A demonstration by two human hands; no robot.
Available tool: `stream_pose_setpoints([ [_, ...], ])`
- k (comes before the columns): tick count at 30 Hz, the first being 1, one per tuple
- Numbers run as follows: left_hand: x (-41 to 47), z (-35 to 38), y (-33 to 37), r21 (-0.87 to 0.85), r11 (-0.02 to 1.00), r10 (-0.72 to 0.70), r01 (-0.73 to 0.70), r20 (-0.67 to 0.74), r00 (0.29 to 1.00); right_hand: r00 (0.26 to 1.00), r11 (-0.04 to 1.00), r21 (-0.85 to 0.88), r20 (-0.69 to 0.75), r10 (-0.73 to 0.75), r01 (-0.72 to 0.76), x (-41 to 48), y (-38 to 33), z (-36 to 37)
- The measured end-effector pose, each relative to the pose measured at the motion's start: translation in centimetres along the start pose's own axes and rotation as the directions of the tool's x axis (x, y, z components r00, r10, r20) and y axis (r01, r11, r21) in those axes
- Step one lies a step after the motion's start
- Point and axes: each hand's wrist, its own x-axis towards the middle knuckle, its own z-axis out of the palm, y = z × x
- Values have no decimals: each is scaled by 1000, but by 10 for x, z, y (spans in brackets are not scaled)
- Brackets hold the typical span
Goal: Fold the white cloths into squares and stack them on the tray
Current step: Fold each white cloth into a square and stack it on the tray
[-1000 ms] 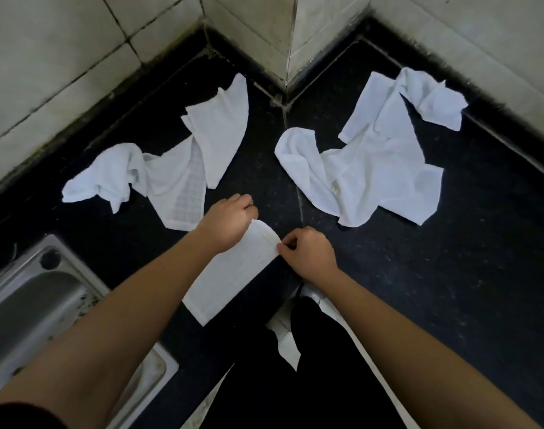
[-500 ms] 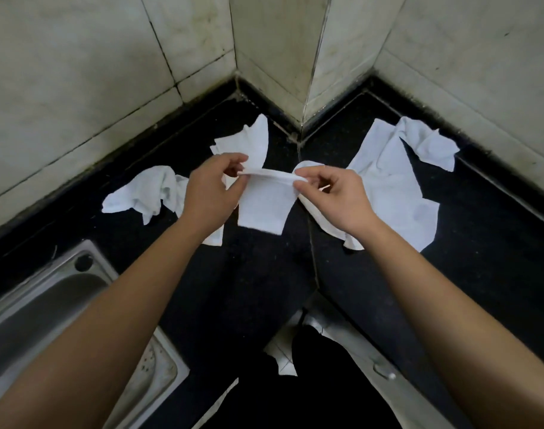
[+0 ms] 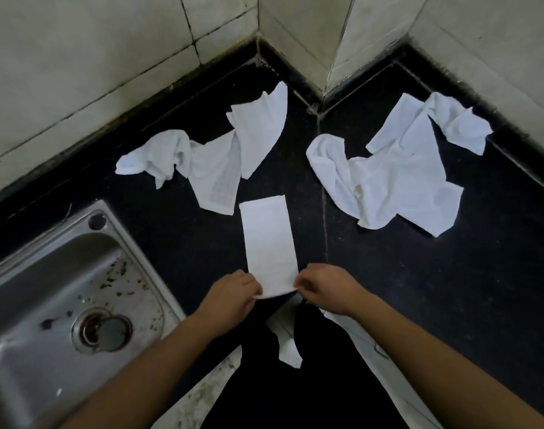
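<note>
We are partway through the first fold. A long white cloth, folded into a narrow rectangular strip, lies flat on the black stone worktop in front of us. Our left hand pinches its near left corner and our right hand pinches the near right one. We judge that it needs at least one more fold across its length to make a square. Two crumpled heaps of white cloths, one on the left and one on the right, lie unfolded farther back. We see no tray and no finished stack. A stainless steel sink sits to our left.
</note>
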Motion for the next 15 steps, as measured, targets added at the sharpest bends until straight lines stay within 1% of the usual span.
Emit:
stream_pose_setpoints([
  [3,-10,12,0,4,1000,24,-24,26,999,1000,1000,4,26,-8,8,-1,-2,11],
  [6,-11,9,-2,-25,1000,-10,11,61,998,999,1000,-13,37,-13,14,2,-1,10],
  [8,-7,0,-2,-100,986,-121,130,93,988,1000,1000,-3,29,-11,11,4,0,4],
  [9,-3,-7,-2,-188,957,-203,223,123,972,1000,1000,26,6,-9,8,6,0,-1],
  [10,0,-13,-3,-304,898,-283,318,154,947,999,997,76,-33,-1,3,7,0,-7],
  [11,5,-18,-5,-420,814,-358,401,180,916,996,990,142,-89,12,1,11,0,-12],
  [12,12,-24,-9,-520,723,-425,455,184,886,988,978,211,-150,38,-6,16,0,-18],
  [14,27,-31,-18,-653,565,-559,505,148,816,962,935,352,-240,128,-37,31,1,-28],
  [15,36,-34,-22,-690,503,-623,521,128,771,947,901,429,-264,184,-55,41,-1,-33],
])
